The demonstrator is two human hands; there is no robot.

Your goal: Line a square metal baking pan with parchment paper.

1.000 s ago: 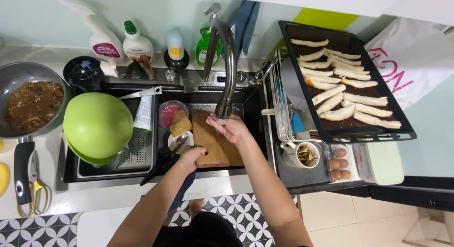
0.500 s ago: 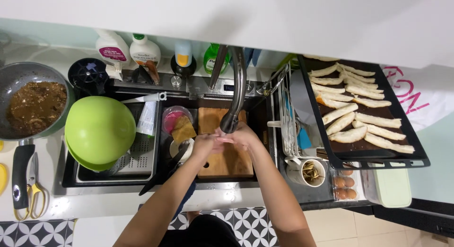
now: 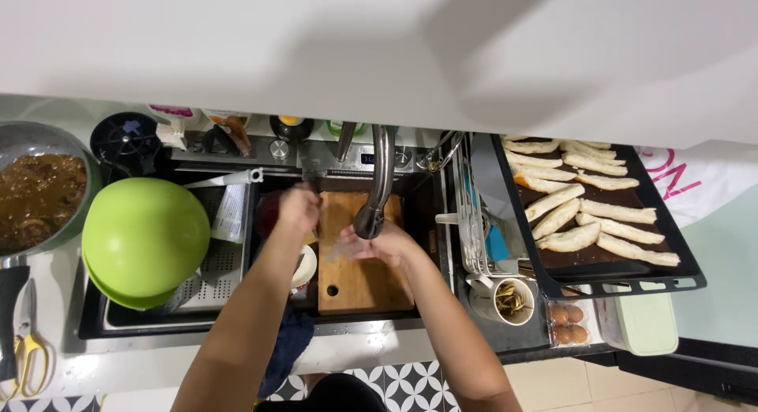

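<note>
My right hand (image 3: pixel 380 245) is held palm-up just under the head of the curved steel faucet (image 3: pixel 377 183), fingers apart and nothing in it. My left hand (image 3: pixel 298 207) is lifted to the left of the faucet, over the sink's back part. It is motion-blurred, with fingers curled downward, and no object shows in it. Beneath both hands a wooden cutting board (image 3: pixel 359 282) lies across the black sink (image 3: pixel 237 321). A small white dish (image 3: pixel 304 266) sits beside the board, partly hidden by my left forearm.
An upturned green bowl (image 3: pixel 146 238) fills the sink's left side. A pan of brown food (image 3: pixel 35 199) and scissors (image 3: pixel 28 350) are at far left. On the right are a dark tray of pale dough pieces (image 3: pixel 592 215), a cup (image 3: pixel 505 301) and eggs (image 3: pixel 567 327). Bottles line the back.
My hands, pressed together under the faucet half a second ago, have parted: the left moved left and back while the right stayed under the spout. The camera view shifted downward.
</note>
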